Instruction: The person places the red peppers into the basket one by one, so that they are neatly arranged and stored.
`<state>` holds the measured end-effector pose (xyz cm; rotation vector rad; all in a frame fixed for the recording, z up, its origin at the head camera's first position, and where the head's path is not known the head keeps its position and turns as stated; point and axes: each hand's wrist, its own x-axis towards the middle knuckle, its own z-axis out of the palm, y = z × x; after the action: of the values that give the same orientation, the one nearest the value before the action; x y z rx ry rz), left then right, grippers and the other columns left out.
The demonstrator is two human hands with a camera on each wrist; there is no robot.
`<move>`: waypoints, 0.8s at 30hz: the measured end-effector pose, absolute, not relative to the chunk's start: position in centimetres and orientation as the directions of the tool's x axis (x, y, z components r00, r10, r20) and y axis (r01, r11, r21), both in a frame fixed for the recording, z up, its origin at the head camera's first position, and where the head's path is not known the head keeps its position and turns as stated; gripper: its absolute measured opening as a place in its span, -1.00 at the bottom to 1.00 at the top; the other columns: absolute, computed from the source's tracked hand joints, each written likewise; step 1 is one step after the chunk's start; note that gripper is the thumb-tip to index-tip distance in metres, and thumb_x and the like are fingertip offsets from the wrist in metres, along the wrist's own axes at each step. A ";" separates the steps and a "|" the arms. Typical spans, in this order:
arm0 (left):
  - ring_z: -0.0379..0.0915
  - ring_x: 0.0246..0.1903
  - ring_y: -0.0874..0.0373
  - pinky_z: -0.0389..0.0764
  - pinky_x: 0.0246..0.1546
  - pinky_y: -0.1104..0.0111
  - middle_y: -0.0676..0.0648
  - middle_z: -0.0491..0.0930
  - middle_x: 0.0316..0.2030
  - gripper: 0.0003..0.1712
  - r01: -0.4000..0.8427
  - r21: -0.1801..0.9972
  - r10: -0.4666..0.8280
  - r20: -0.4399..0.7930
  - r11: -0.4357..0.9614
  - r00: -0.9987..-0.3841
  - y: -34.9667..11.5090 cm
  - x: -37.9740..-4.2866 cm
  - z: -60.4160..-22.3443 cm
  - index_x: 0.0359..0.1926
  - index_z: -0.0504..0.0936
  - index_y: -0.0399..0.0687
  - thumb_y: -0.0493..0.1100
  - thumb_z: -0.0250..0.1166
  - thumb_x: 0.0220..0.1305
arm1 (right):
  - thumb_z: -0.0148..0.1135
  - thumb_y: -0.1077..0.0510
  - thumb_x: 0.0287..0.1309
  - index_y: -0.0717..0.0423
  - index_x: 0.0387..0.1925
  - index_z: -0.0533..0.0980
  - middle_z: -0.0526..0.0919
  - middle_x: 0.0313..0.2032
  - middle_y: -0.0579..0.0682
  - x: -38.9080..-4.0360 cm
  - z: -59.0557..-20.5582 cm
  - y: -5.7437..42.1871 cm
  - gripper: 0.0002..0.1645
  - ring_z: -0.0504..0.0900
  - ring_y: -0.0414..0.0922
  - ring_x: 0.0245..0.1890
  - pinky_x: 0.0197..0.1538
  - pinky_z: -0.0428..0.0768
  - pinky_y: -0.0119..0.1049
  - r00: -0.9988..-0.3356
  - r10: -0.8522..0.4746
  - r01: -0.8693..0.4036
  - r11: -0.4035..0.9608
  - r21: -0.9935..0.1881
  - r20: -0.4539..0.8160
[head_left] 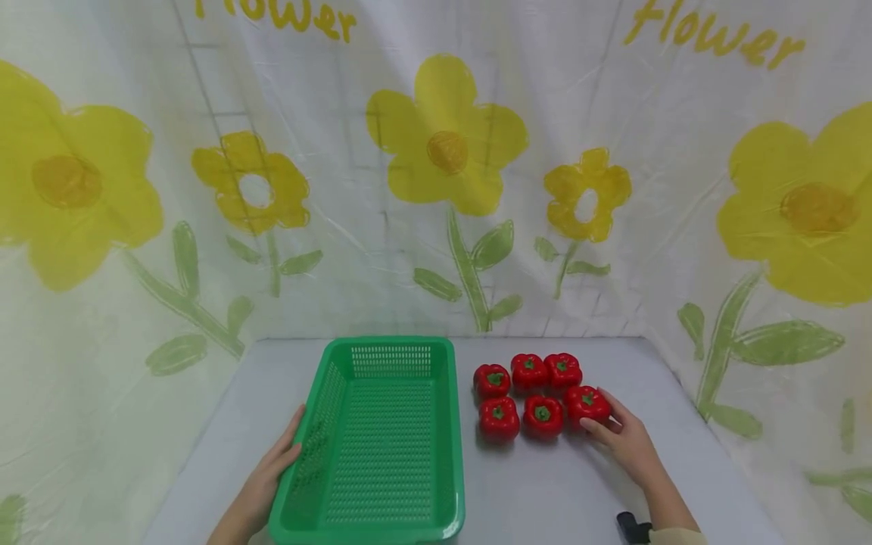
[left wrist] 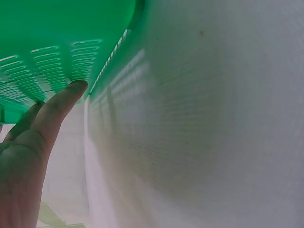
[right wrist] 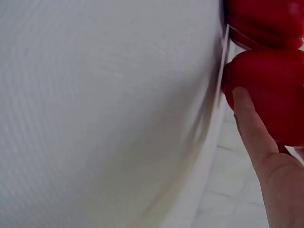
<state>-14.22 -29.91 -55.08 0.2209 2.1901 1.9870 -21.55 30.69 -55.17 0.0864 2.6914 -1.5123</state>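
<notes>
A green plastic basket [head_left: 381, 446] with slotted walls and floor stands on the table in the head view. Against its left side rests my left hand [head_left: 267, 473], fingers fairly straight; in the left wrist view the fingers [left wrist: 57, 107] touch the slotted wall. To the right of the basket, my right hand [head_left: 628, 440] holds the rightmost red bell pepper [head_left: 587, 405] between thumb and fingers. The right wrist view shows the thumb [right wrist: 247, 111] laid along this pepper's side, with another red pepper [right wrist: 266, 21] beside it.
Several more red bell peppers, among them one at the front [head_left: 499, 418] and one at the back [head_left: 528, 372], sit close together between the basket and my right hand. A white curtain [head_left: 341, 288] painted with yellow flowers hangs behind the pale table [head_left: 538, 499].
</notes>
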 end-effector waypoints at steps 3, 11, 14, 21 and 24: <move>-0.20 0.27 0.90 -0.26 0.53 0.28 0.05 -0.43 0.62 -0.34 -0.023 0.994 0.205 -0.045 0.112 -0.978 -29.7 -14.3 -55.0 0.63 -0.22 0.27 0.03 -0.25 0.66 | 0.37 -0.27 0.21 0.05 0.60 0.01 0.15 0.50 0.37 -21.3 -54.7 30.7 0.15 0.37 0.37 0.36 0.12 0.66 -0.14 -0.996 0.038 0.089 0.537 -0.839 -0.081; -0.27 0.35 0.79 -0.47 0.40 -0.30 0.04 -0.42 0.62 -0.34 -0.037 0.992 0.195 -0.061 0.120 -0.979 -29.8 -14.4 -54.8 0.63 -0.22 0.28 0.05 -0.25 0.65 | 0.38 -0.27 0.19 0.06 0.61 -0.03 0.13 0.50 0.37 -20.7 -53.2 30.5 0.19 0.36 0.37 0.36 0.05 0.69 -0.16 -0.995 0.069 0.099 0.508 -0.856 -0.074; -0.48 0.54 0.39 -0.45 0.41 -0.30 0.06 -0.40 0.62 -0.35 -0.035 0.989 0.187 -0.061 0.143 -0.980 -29.9 -14.6 -54.7 0.63 -0.20 0.32 0.06 -0.25 0.65 | 0.38 -0.29 0.17 0.00 0.61 -0.04 0.14 0.50 0.34 -20.7 -52.5 30.3 0.21 0.33 0.36 0.37 0.03 0.70 -0.14 -0.995 0.083 0.086 0.492 -0.866 -0.051; -0.58 0.56 -0.17 -0.37 0.41 -0.33 0.07 -0.38 0.62 -0.34 -0.065 0.982 0.166 -0.095 0.177 -0.982 -29.7 -14.6 -54.6 0.62 -0.20 0.38 0.13 -0.27 0.63 | 0.39 -0.25 0.17 -0.02 0.61 0.00 0.22 0.46 0.30 -19.9 -50.6 29.2 0.16 0.38 0.33 0.34 -0.04 0.72 -0.11 -0.988 0.155 0.058 0.444 -0.894 0.013; -0.59 0.57 -0.15 -0.38 0.42 -0.32 0.07 -0.39 0.62 -0.34 -0.077 0.981 0.165 -0.106 0.176 -0.981 -29.7 -14.3 -54.7 0.62 -0.21 0.37 0.14 -0.27 0.63 | 0.40 -0.24 0.17 0.00 0.60 0.03 0.26 0.46 0.29 -19.6 -49.9 28.3 0.15 0.42 0.31 0.32 -0.09 0.74 -0.22 -0.979 0.200 0.055 0.418 -0.907 0.033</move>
<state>-14.31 -29.72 -54.66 0.0859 2.2574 1.9019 -19.62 28.31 -49.93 0.2495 2.7565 -1.7551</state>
